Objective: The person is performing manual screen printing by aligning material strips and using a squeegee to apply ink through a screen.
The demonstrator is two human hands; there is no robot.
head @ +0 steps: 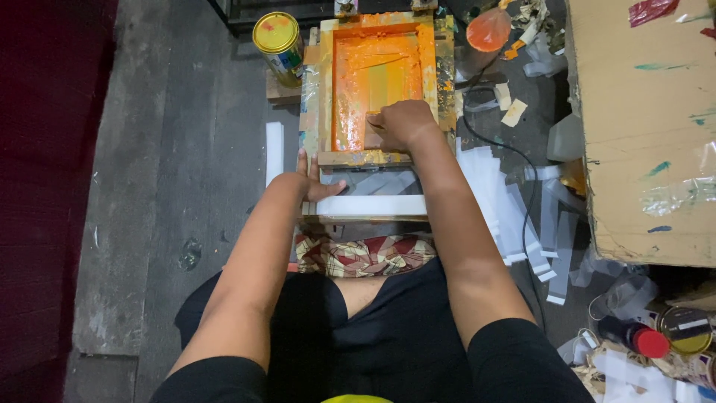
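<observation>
A wooden screen-printing frame (445,67), smeared with orange ink, lies on the floor ahead of me. My right hand (403,123) rests inside it near the front edge, closed on a small wooden squeegee (371,133) that is mostly hidden by the fingers. My left hand (313,183) lies flat with fingers spread at the frame's near-left corner, pressing beside a long white strip (373,205) laid across under the frame's front. Grey strips (380,181) show between the frame and the white strip.
A yellow-lidded paint can (277,39) stands left of the frame. A cardboard box (649,127) fills the right side. White strips (514,216), a black cable (528,209), a red-capped bottle (634,336) and tins lie at right. A patterned cloth (365,255) is by my knees.
</observation>
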